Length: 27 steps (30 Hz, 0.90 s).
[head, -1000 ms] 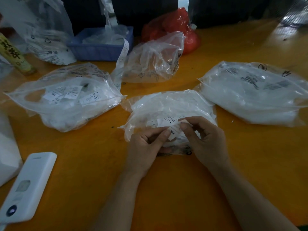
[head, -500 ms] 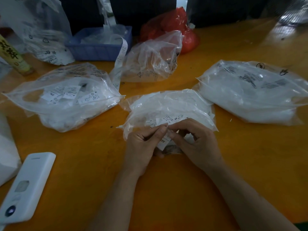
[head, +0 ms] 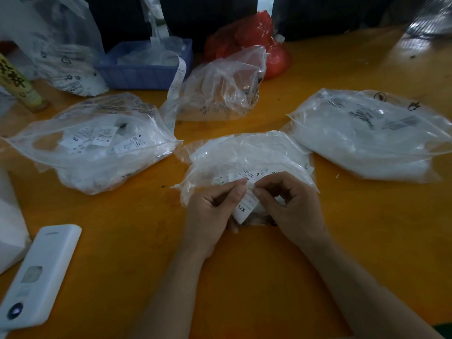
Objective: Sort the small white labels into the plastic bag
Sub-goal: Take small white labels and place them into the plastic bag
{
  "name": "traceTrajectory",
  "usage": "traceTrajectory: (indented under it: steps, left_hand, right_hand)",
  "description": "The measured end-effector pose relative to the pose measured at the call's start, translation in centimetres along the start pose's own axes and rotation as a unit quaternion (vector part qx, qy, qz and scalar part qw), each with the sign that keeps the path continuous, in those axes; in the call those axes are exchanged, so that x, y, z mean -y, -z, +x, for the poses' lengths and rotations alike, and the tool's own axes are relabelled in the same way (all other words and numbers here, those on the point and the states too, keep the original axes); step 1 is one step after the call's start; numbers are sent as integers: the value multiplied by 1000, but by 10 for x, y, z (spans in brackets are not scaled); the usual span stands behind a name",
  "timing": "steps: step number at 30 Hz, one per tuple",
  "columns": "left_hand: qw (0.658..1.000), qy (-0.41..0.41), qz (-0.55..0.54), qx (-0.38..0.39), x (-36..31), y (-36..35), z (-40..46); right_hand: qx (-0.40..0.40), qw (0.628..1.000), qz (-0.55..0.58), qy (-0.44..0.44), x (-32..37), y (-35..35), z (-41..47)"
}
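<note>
Small white label (head: 245, 208) marked XXL, pinched upright at its top edge between my two hands, just in front of the crumpled clear plastic bag (head: 247, 155) of white labels lying mid-table, an XS label showing inside.

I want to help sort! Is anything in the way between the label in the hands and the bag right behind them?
Nothing visible. Left hand and right hand pinch the XXL label right at the near edge of the middle plastic bag; whether its opening faces them is unclear.
</note>
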<state>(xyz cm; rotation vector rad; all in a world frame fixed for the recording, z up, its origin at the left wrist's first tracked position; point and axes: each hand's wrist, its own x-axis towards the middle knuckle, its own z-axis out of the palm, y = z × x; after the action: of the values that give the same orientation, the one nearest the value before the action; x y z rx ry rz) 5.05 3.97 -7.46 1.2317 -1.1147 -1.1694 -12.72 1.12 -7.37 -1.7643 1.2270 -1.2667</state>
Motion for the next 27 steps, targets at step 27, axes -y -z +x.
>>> traceTrajectory:
  steps: [27]
  left_hand:
    - [985,62,-146,-71,3,1,8]
  right_hand:
    - [-103,992,66,2,8,-3,0]
